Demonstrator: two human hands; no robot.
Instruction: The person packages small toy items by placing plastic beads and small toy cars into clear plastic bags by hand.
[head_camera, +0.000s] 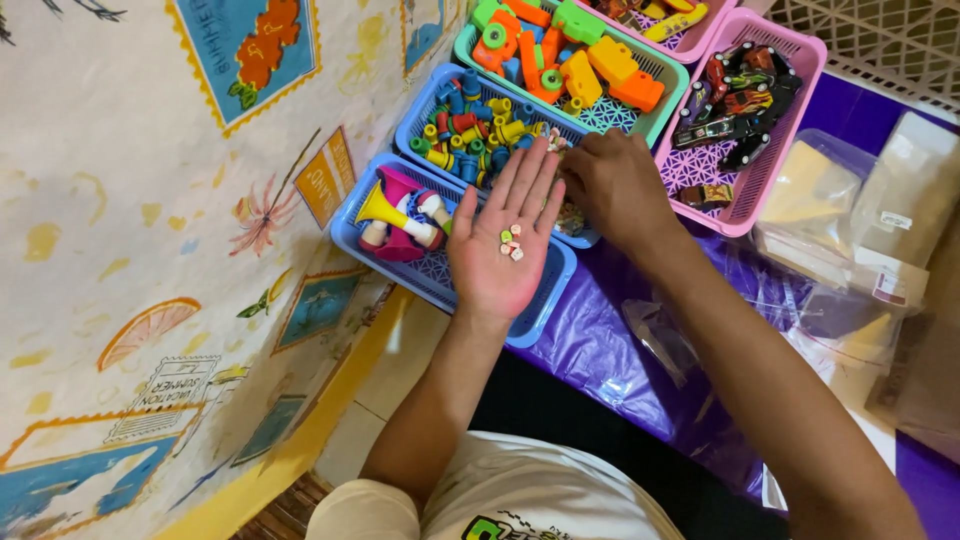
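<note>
Purple plastic sheet (600, 350) lying wrinkled under latticed plastic baskets, blue basket (545, 300) sitting beneath the left hand (505, 245), which is lying flat and open, palm up, cradling small round beads (511, 242), right hand (610, 185) curling knuckles-up, fingertips dipping into more beads, grip hidden.

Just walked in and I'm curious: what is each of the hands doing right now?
Left hand: open, palm up, small beads resting on it.
Right hand: fingers curled down into the blue basket; any grip cannot be told.
</note>
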